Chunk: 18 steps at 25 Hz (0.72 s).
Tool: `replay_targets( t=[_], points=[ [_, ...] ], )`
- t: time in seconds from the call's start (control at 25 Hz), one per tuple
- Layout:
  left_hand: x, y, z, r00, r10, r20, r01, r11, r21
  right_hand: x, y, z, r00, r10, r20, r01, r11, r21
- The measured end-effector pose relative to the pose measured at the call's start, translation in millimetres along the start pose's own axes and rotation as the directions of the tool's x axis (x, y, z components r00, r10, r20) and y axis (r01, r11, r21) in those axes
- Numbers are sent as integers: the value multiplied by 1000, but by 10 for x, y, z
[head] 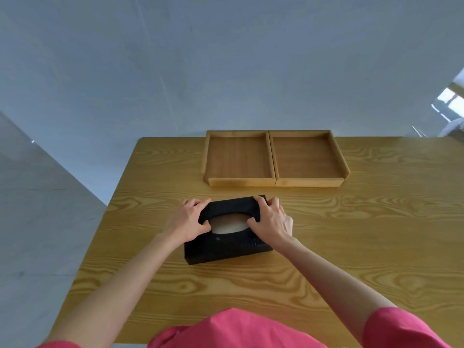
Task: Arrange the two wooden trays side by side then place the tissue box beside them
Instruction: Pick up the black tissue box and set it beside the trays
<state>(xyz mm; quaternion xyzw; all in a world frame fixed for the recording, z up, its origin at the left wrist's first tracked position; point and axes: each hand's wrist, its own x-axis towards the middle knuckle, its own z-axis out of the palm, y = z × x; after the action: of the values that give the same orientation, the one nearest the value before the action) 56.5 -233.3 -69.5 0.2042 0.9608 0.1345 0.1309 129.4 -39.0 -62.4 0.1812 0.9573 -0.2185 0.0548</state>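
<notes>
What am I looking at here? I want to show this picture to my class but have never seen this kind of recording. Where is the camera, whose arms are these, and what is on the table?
There is no machine here. The one picture comes from a wide-angle camera worn on a person's head, looking forward and down, so the arms reaching in from the bottom are the wearer's own.

On the wooden table lie two empty wooden trays at the far edge, the left tray and the right tray, set side by side with their sides touching. Nearer the person is a black tissue box with an oval opening on top.

The left hand and the right hand each grip one end of the box. It sits in front of the trays, not yet beside them.
</notes>
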Motion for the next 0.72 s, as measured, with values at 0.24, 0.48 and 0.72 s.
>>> replay_targets(
  t=[0.24,0.48,0.72],
  points=[
    [-127,-498,78,1000,-16,2,16,998,-55,-43,-376,292,1000,-3,21,3,1000,5],
    [-166,-697,40,999,28,-19,-31,991,-129,-88,-485,463,1000,14,-19,-13,998,58],
    [-360,-669,168,959,-279,-47,199,784,-588,-162,-260,503,997,72,41,-83,893,443]
  ],
)
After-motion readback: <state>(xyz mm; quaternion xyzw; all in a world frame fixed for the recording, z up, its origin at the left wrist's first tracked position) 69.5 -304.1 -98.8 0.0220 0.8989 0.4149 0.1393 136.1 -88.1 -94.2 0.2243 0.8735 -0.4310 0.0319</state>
